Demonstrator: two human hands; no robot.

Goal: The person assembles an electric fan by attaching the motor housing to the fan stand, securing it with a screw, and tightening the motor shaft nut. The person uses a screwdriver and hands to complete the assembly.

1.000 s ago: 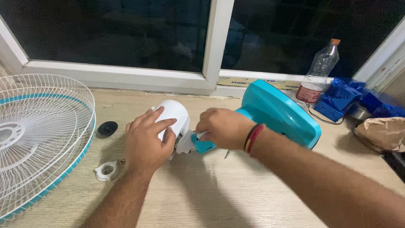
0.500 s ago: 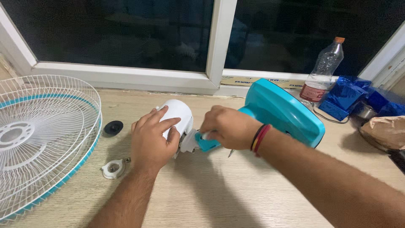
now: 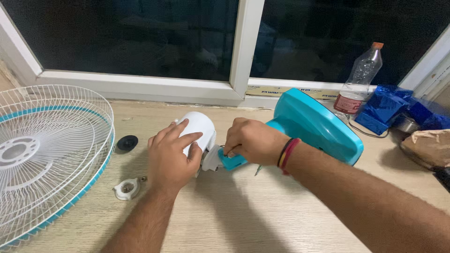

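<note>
A white fan motor housing (image 3: 199,125) lies on its side on the wooden table (image 3: 243,211). My left hand (image 3: 169,157) rests over it, fingers wrapped on its near side. My right hand (image 3: 251,140), with red and black bands on the wrist, is closed on the teal neck joint (image 3: 230,161) where the housing meets the teal fan base (image 3: 318,125). A thin tool tip (image 3: 257,170) pokes out below that hand.
A white and teal wire fan guard (image 3: 42,154) lies at the left. A black round cap (image 3: 127,142) and a white ring nut (image 3: 125,188) sit near it. A plastic bottle (image 3: 358,79), blue foil packages (image 3: 389,108) and a brown paper bag (image 3: 429,146) stand at the right by the window frame (image 3: 243,51).
The view has shifted slightly. Both hands stay on the fan's housing and neck, with only small finger movement of the right hand.
</note>
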